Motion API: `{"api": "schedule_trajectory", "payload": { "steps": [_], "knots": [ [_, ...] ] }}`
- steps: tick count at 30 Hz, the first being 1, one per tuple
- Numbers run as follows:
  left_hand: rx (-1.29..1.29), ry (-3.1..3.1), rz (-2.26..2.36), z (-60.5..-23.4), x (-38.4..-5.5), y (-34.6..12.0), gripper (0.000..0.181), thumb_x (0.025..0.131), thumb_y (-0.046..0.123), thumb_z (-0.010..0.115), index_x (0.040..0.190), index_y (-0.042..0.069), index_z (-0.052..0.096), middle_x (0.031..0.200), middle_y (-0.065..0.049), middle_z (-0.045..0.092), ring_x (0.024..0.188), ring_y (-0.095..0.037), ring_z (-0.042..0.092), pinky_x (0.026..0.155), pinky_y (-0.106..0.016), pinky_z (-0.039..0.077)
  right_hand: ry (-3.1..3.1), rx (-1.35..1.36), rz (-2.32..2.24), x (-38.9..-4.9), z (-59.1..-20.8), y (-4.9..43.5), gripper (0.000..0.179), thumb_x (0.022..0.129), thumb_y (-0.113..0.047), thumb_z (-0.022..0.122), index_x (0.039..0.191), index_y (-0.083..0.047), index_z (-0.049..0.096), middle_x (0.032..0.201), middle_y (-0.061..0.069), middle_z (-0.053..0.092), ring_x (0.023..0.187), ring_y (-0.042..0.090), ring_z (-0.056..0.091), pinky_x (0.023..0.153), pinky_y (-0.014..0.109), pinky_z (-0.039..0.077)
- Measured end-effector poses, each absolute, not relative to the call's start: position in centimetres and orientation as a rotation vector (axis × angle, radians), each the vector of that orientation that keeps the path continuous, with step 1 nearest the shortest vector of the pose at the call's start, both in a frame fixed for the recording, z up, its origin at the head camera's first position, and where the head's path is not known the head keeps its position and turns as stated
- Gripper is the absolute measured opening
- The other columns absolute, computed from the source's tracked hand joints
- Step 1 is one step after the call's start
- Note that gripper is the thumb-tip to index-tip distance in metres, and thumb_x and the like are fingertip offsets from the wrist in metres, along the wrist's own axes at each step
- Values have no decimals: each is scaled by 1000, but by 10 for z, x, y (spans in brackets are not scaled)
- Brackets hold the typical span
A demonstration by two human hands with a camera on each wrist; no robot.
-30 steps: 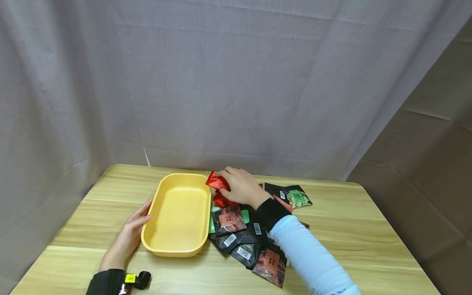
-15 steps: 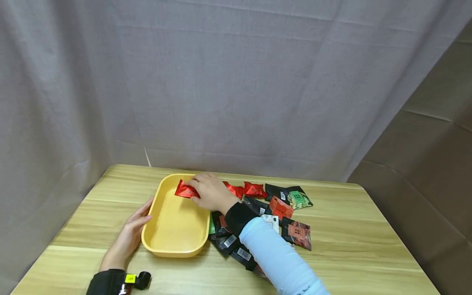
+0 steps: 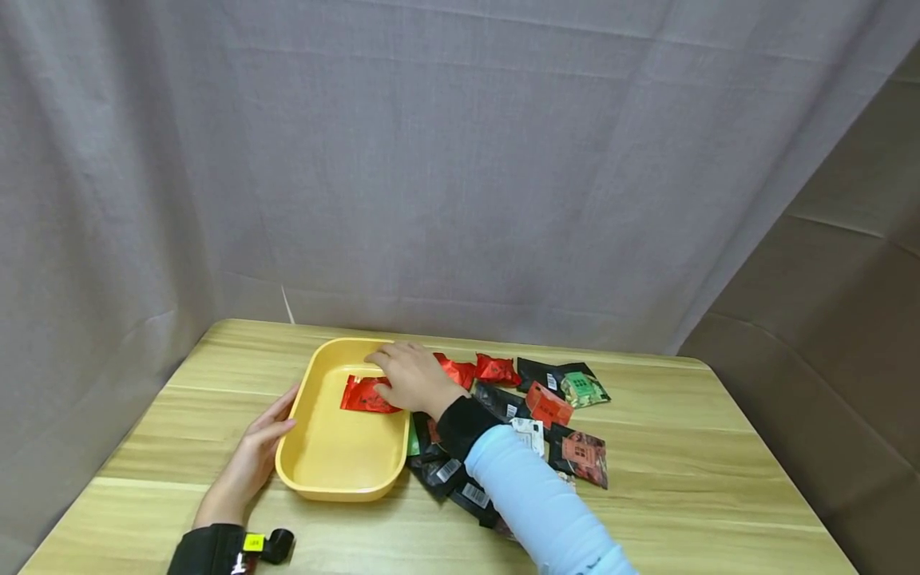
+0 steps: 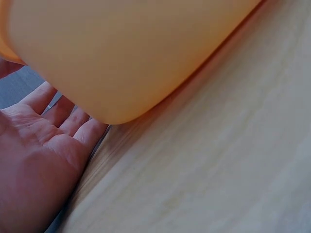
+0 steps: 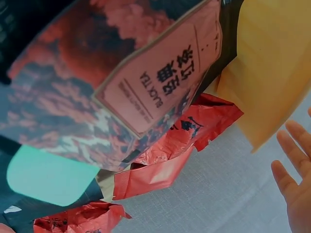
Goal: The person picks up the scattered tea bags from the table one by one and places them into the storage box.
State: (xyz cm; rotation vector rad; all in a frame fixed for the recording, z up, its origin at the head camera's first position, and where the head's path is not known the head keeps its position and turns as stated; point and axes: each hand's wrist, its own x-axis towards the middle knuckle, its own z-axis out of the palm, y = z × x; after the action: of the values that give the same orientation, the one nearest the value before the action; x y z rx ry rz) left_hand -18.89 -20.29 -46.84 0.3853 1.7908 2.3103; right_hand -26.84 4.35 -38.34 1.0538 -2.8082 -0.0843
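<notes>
In the head view I find the yellow tray (image 3: pixel 343 459) left of centre in the frame, with a red packet (image 3: pixel 365 394) lying inside its upper half. My right hand (image 3: pixel 417 379) is over the tray's upper right, fingers and thumb wide apart, the thumb at the packet's edge; I cannot tell whether it touches. My left hand (image 3: pixel 251 457) lies along the tray's left side, fingers extended against it. More red packets (image 3: pixel 497 370) and a heap of dark packets (image 3: pixel 580 454) sit right of the tray. In the left wrist view, I see those left fingers loose and straight against the tray wall at left, not gripping. In the right wrist view, the right fingers stand spread at the right edge, nothing between them. I judge the step in hand to be letting the packet go; the next move calls for lifting the thumb clear without dragging it.
</notes>
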Motion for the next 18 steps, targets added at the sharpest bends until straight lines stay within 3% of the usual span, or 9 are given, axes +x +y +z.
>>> {"api": "schedule_trajectory", "payload": {
  "steps": [9, 18],
  "knots": [
    [392, 1774, 2324, -466, -189, -201, 59, 99, 9, 33, 151, 2, 6, 156, -24, -11, 122, 7, 43, 93, -10, 46, -2765, 1019, 66, -271, -384, 59, 45, 89, -37, 57, 130, -18, 55, 129, 3, 59, 124, 21, 48, 109, 40, 41],
    [366, 1808, 2304, -469, -190, -200, 59, 99, 9, 33, 151, 2, 7, 157, -24, -10, 120, 11, 42, 93, -9, 45, -2782, 899, 157, -277, -389, 105, 46, 92, -36, 54, 133, -15, 53, 133, 6, 57, 127, 22, 44, 109, 44, 39]
  ]
}}
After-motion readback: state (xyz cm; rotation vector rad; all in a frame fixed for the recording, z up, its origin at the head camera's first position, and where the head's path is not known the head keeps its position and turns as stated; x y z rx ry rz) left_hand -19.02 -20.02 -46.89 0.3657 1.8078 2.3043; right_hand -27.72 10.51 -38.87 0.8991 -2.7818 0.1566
